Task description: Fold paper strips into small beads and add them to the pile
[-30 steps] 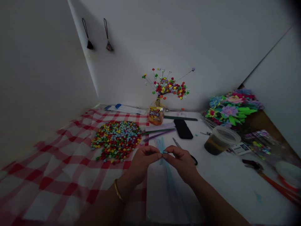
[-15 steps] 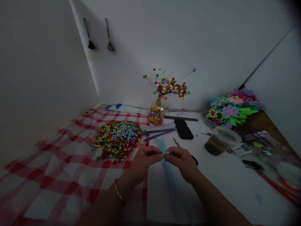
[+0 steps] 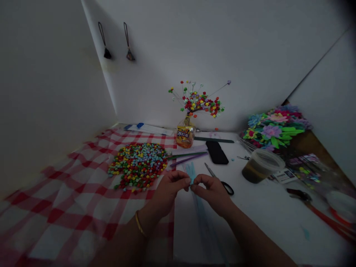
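Observation:
My left hand (image 3: 172,188) and my right hand (image 3: 211,192) meet fingertip to fingertip above the white tabletop. Between their pinched fingers is a small light blue folded piece of paper strip, mostly hidden by the fingertips. Beneath and between the hands lies a bundle of long light blue paper strips (image 3: 200,213), running toward me. Scissors (image 3: 228,188) with black handles rest just beyond my right hand. To the left of my left hand, a heap of small colourful folded paper stars (image 3: 141,163) covers part of the red-checked cloth (image 3: 91,218).
A labelled bottle (image 3: 185,135) holds stems tipped with paper stars. Near it are a black phone (image 3: 217,152) and purple and green strips (image 3: 189,158). At right stand a plastic tub (image 3: 263,167) of dark liquid, fuzzy flowers (image 3: 274,128) and red-handled pliers (image 3: 302,195).
Both hands have shifted slightly and their fingertips have come closer together. The light blue piece that showed between them is now mostly covered. More of the scissors' handle shows.

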Demonstrator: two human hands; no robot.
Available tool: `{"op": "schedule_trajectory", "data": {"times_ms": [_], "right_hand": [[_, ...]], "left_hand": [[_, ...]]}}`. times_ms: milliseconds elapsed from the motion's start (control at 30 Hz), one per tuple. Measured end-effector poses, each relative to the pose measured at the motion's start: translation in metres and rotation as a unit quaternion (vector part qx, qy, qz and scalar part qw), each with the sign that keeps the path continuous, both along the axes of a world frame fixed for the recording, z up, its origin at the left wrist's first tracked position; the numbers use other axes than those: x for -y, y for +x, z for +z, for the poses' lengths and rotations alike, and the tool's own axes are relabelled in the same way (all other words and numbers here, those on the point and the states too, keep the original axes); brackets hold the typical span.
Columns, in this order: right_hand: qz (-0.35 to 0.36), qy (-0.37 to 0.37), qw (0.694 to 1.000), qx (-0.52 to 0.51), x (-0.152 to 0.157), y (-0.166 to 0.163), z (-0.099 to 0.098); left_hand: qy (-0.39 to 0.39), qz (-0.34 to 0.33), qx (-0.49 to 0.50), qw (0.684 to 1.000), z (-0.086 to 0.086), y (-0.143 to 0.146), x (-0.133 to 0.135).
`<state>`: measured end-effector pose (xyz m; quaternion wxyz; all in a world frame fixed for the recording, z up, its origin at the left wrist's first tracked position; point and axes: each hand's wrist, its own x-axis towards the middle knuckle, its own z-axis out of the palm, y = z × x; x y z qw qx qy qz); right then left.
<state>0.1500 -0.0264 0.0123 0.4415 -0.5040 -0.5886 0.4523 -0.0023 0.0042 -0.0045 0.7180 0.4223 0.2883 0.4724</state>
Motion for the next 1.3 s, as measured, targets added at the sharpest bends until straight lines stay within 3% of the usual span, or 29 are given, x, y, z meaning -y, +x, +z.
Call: {"op": "schedule_trajectory", "data": {"times_ms": [133,367,733,967,1300], "right_hand": [[0.004,0.009,1.000,0.001,-0.0013,0.0041,-0.0026],[0.012,0.008,1.000,0.014,-0.0011,0.0054,-0.0029],[0.028,-0.027,0.999,-0.025,-0.0010,0.0048,-0.0013],[-0.042,0.008,0.998,-0.052,-0.0039,0.0069,-0.0059],[0.004,-0.038,0.986,-0.163,-0.0021,0.0005,-0.0100]], "left_hand": [[0.007,-0.037,-0.006,0.999,0.0018,-0.0009,0.0007],[0.018,-0.040,-0.019,0.999,0.0000,-0.0012,0.0013],[0.009,-0.018,-0.013,1.000,-0.0014,0.0004,0.0035],[0.022,0.015,-0.063,0.998,0.0023,-0.0001,0.0025],[0.041,0.027,-0.070,0.996,0.0043,0.0024,0.0044]]}}
